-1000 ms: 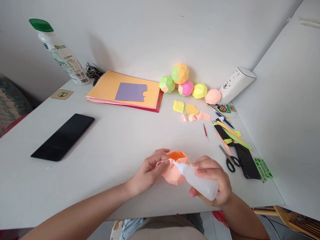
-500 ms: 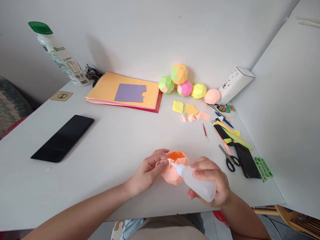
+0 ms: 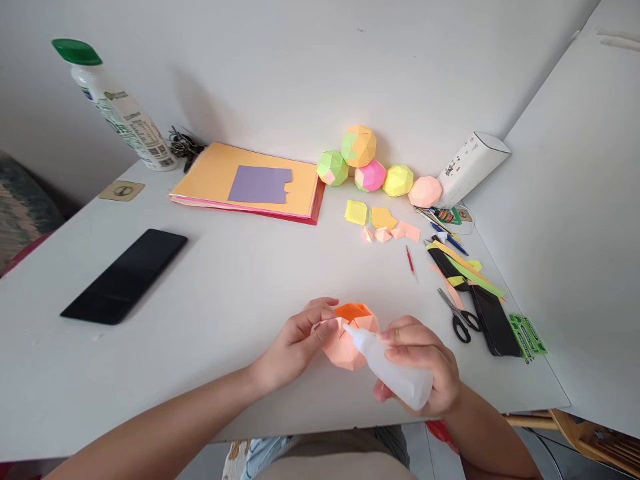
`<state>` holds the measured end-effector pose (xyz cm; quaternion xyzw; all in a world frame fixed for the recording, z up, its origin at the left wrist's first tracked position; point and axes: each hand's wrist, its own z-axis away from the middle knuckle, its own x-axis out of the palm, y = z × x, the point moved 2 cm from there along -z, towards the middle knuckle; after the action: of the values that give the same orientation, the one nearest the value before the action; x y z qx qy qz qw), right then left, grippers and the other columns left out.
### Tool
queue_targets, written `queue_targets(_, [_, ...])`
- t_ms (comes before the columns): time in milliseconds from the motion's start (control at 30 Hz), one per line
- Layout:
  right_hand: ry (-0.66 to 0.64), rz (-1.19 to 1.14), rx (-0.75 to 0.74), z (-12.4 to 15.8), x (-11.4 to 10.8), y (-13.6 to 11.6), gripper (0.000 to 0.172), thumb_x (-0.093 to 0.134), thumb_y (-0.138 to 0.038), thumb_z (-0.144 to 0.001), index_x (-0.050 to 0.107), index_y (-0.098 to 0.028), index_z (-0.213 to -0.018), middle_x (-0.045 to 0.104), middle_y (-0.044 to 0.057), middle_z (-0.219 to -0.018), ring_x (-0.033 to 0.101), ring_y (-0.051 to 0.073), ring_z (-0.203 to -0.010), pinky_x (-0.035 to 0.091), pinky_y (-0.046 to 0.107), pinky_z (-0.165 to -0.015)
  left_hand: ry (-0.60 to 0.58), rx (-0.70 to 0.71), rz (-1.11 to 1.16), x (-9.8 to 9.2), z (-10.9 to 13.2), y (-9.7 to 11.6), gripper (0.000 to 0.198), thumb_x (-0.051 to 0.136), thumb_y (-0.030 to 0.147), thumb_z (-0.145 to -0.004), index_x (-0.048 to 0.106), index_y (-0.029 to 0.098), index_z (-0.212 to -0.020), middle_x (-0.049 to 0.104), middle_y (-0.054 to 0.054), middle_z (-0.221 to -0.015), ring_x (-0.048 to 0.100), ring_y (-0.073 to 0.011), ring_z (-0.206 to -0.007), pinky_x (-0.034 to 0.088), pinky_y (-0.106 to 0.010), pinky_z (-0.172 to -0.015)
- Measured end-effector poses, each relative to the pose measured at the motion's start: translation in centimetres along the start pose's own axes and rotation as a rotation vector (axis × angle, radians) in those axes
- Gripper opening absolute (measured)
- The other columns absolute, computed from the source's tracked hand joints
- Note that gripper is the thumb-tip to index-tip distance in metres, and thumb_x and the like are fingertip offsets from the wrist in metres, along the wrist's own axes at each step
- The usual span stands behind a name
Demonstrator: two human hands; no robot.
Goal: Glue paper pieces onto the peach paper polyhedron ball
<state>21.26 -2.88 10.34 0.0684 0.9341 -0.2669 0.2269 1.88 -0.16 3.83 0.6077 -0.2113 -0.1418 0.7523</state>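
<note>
A peach paper ball (image 3: 345,352) with an open top and a bright orange inside is near the front of the white table. My left hand (image 3: 303,339) pinches its left rim between thumb and fingers. My right hand (image 3: 425,363) is wrapped round a translucent white squeeze bottle (image 3: 393,370), tilted so that its narrow nozzle points up and left. The nozzle tip is at the paper flaps on the ball's rim; whether it touches them I cannot tell. The bottle hides the ball's right side.
Finished paper balls (image 3: 399,181) line the wall, one stacked on top. Paper pieces (image 3: 357,213) lie before them. Scissors (image 3: 466,320), a black phone (image 3: 495,323) and a red pencil (image 3: 410,260) lie right. Leftward are a paper stack (image 3: 210,177), a dark tablet (image 3: 125,277) and a tall bottle (image 3: 123,117).
Almost nothing differs. My right hand and the squeeze bottle have shifted very slightly, with the nozzle still at the same spot on the rim. The left hand holds its place.
</note>
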Motion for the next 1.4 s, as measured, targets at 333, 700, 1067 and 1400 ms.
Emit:
queue_targets(333, [0.004, 0.033, -0.006, 0.1, 0.0, 0.1, 0.047, 0.072, -0.009, -0.076, 0.054, -0.015, -0.119, 0.068, 0.011, -0.091, 0.068, 0.021, -0.070, 0.058, 0.034, -0.053, 0.004, -0.011, 0.015, 0.1, 0.0, 0.2, 0.039, 0.053, 0.059, -0.089, 0.066, 0.023, -0.079, 0.065, -0.008, -0.103, 0.030, -0.0253, -0.141, 0.037, -0.038, -0.109])
queue_targets(700, [-0.004, 0.022, 0.040, -0.3, 0.0, -0.1, 0.039, 0.071, -0.014, -0.079, 0.054, -0.017, -0.115, 0.065, 0.009, -0.089, 0.065, 0.019, -0.065, 0.057, 0.034, -0.052, -0.006, 0.001, -0.011, 0.0, 0.0, -0.1, 0.037, 0.051, 0.056, -0.091, 0.065, 0.023, -0.080, 0.065, -0.008, -0.101, 0.029, -0.0253, -0.141, 0.035, -0.039, -0.110])
queue_targets(1067, [0.000, 0.016, 0.073, -0.5, -0.1, 0.0, 0.037, 0.069, -0.021, -0.084, 0.052, -0.020, -0.117, 0.064, 0.009, -0.091, 0.066, 0.020, -0.068, 0.057, 0.034, -0.052, 0.001, 0.008, 0.002, 0.0, 0.0, 0.1, 0.038, 0.053, 0.057, -0.089, 0.064, 0.023, -0.077, 0.066, -0.007, -0.101, 0.032, -0.0263, -0.140, 0.037, -0.040, -0.108])
queue_targets(1400, [0.347, -0.224, 0.617, 1.3, -1.8, 4.6, 0.024, 0.070, -0.031, -0.083, 0.057, -0.023, -0.100, 0.065, 0.007, -0.102, 0.069, 0.021, -0.082, 0.058, 0.040, -0.069, -0.004, -0.021, 0.043, -0.1, -0.1, -0.2, 0.036, 0.053, 0.055, -0.090, 0.067, 0.023, -0.082, 0.064, -0.008, -0.111, 0.030, -0.0257, -0.140, 0.035, -0.038, -0.109])
